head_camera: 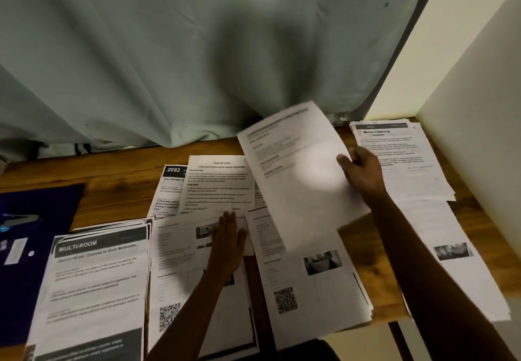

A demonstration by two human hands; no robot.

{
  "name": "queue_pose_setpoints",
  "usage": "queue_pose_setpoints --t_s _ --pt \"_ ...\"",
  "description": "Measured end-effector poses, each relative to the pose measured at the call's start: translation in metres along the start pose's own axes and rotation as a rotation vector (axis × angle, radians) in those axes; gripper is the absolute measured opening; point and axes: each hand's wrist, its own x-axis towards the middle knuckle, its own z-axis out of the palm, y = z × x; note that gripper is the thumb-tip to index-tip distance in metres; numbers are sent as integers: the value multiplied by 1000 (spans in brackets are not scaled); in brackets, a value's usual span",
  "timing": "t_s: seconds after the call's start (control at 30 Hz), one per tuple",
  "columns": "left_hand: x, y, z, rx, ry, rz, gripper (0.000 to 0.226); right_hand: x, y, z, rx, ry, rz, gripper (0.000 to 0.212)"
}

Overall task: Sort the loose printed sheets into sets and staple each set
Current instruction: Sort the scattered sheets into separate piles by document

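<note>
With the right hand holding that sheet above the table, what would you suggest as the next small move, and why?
Probably lay the lifted sheet on the pile whose heading it matches. The right hand pinches its edge, holding it above the right-centre pile; its print is too blurred to read. The left hand lies flat on the middle pile.

Flat left hand point(228, 243), curled right hand point(363, 172)
</note>
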Motion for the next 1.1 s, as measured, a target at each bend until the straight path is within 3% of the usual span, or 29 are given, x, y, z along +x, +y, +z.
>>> queue_pose_setpoints --t_s 0.1,0.2,0.3,0.5,0.73,0.93,1.0,1.1 --pt "-6 1 -2 -34 15 -18 118 -45 55 -2 -116 -49 135 17" --pt "-8 0 0 -30 11 -22 117 -90 83 6 -176 -2 201 34" --pt "-9 -4 6 20 -5 26 112 -125 100 19 -217 61 230 21" --pt "-17 -4 18 164 -33 168 99 -158 131 36 -359 98 191 28" --pt "-23 -4 29 262 -122 244 105 -164 161 48 -590 139 119 34" --pt "-24 -6 25 235 -109 252 104 -165 140 58 -550 195 179 43" --pt "-19 -9 18 220 -56 228 100 -155 117 70 -453 232 113 40" --pt "-9 -18 4 224 10 160 101 -134 71 96 -224 76 -32 32"
